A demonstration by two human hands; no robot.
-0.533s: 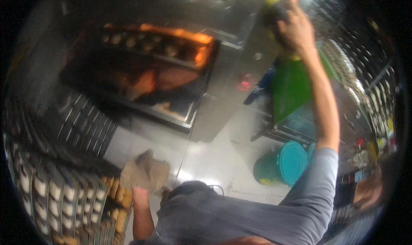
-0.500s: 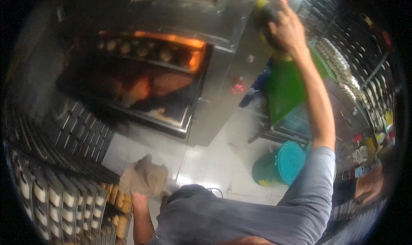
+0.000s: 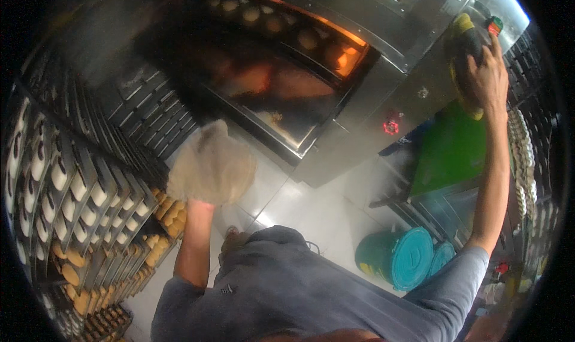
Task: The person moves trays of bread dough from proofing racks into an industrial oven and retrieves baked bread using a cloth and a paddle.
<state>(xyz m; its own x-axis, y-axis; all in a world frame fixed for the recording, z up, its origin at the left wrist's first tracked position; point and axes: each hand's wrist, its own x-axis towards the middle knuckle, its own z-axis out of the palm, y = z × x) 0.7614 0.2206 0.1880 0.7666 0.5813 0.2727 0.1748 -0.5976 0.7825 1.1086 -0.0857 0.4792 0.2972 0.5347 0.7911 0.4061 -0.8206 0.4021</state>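
Your left hand (image 3: 199, 203), fingers hidden in beige cloth (image 3: 212, 162), neared the steel oven (image 3: 359, 141), round rolls (image 3: 307, 39) left inside; right hand (image 3: 490, 81) part-spread, hold unclear.

This is a bakery. A glowing oven (image 3: 359, 139) stands open; racked trays (image 3: 138, 189) hold pale dough (image 3: 79, 187) and browned rolls (image 3: 173, 215).

The right hand (image 3: 490, 75) is raised beside an open, glowing oven (image 3: 365, 111).
It meets a yellow-and-black object (image 3: 460, 66), one fingertip at a red-and-green button (image 3: 495, 25). A tan cloth (image 3: 212, 162) covers the left hand (image 3: 199, 203), near racks (image 3: 57, 117) of pale and browned dough pieces (image 3: 78, 186). Teal lidded bins (image 3: 413, 258) stand on floor tiles (image 3: 287, 201).
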